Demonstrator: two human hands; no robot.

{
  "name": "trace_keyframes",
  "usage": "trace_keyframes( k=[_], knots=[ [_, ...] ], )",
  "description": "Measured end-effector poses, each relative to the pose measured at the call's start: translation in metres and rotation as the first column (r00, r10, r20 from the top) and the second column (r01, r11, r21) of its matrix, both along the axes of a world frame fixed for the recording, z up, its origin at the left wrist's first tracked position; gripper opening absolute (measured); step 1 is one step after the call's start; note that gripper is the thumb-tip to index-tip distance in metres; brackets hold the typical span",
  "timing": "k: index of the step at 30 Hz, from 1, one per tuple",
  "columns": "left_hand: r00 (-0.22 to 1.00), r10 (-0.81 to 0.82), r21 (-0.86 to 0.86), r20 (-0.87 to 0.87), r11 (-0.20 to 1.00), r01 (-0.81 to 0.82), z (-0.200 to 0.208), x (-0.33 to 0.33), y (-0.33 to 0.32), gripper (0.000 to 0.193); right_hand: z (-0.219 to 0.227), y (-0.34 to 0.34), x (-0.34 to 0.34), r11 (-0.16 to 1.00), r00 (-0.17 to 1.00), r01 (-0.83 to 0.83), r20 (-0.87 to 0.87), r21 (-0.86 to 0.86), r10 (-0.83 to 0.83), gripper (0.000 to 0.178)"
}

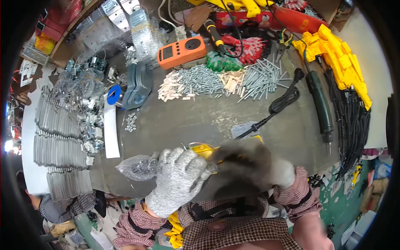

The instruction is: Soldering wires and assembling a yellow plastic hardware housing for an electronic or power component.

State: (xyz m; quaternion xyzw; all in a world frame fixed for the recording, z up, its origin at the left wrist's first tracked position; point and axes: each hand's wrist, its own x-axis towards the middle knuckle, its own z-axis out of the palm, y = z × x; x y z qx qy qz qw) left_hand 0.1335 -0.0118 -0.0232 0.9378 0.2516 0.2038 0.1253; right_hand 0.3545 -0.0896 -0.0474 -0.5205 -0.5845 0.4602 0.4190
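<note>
My left hand (179, 177), in a grey knit glove, is closed around a yellow plastic part (203, 150) near the table's front edge. A clear, teardrop-shaped plastic piece (139, 167) sticks out to the left of that hand; whether it joins the yellow part is hidden. To the right, my gloved right hand (284, 171) is smeared by motion. A dark blur (239, 162) spreads between the two hands, and its kind cannot be made out. Just beyond them, a black power cord (273, 109) lies bundled, its end over a small clear piece (243, 129).
Piles of screws (200, 81) and pale small parts lie beyond my hands, near an orange meter (182, 52). At the right are a dark electric screwdriver (320, 106), yellow plastic housings (339, 58) and black cords (354, 125). Grey metal strips (58, 150) are stacked left, beside a white strip (111, 133).
</note>
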Motion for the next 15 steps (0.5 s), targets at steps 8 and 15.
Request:
trace_keyframes(
  k=[8,15],
  knots=[
    [0.976,-0.075,-0.027,0.202,0.996,0.083,-0.013,-0.002,-0.003,0.024,0.015,0.014,0.06,0.989,0.735,0.009,0.669,0.149,-0.107,0.028],
    [0.938,-0.317,-0.024,-0.141,0.948,0.317,-0.014,-0.062,-0.039,0.021,0.011,-0.07,0.036,0.996,0.66,-0.084,0.751,0.03,0.033,0.034]
  ],
)
